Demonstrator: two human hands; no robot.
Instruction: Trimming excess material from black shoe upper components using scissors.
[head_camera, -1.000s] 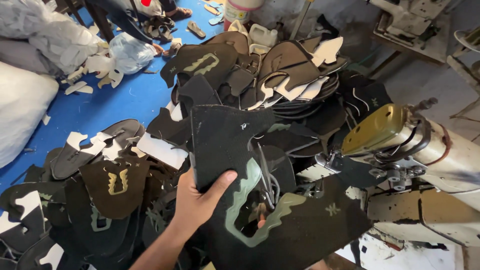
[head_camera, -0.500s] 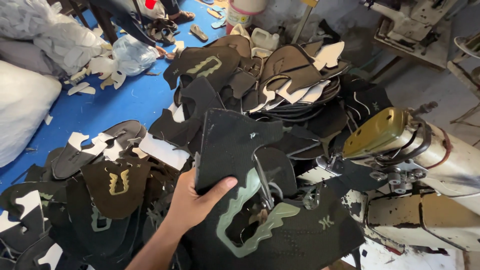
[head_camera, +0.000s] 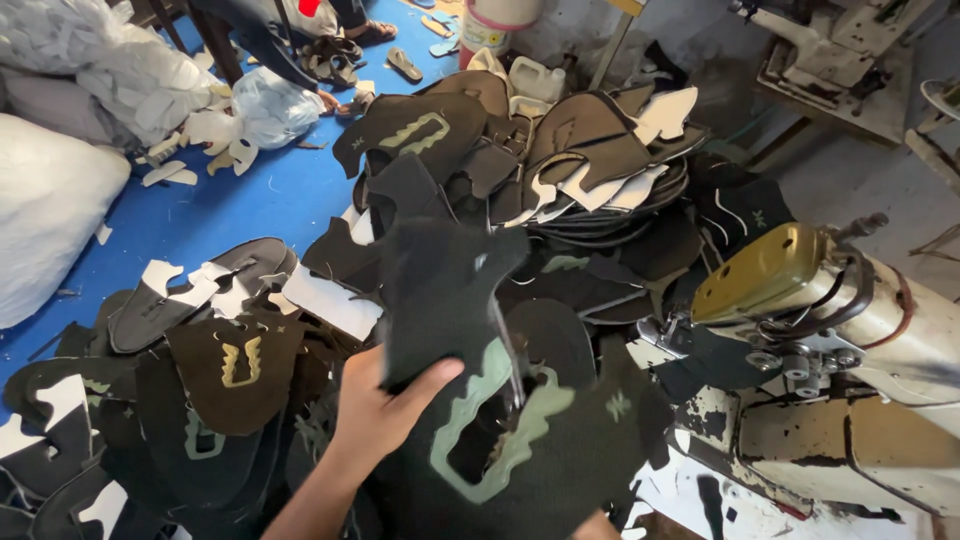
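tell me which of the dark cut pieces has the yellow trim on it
The brown piece left of the left hand, lying in the pile. Its centre cutout is edged in yellow; the black piece that the hand grips has pale green trim instead.

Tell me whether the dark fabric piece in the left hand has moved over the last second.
Yes. The dark fabric piece has swung upward, away from the sewing machine; the left hand grips it.

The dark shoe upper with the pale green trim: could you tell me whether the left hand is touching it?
Touching. The head view shows the left hand gripping the dark shoe upper, thumb pressed across its face.
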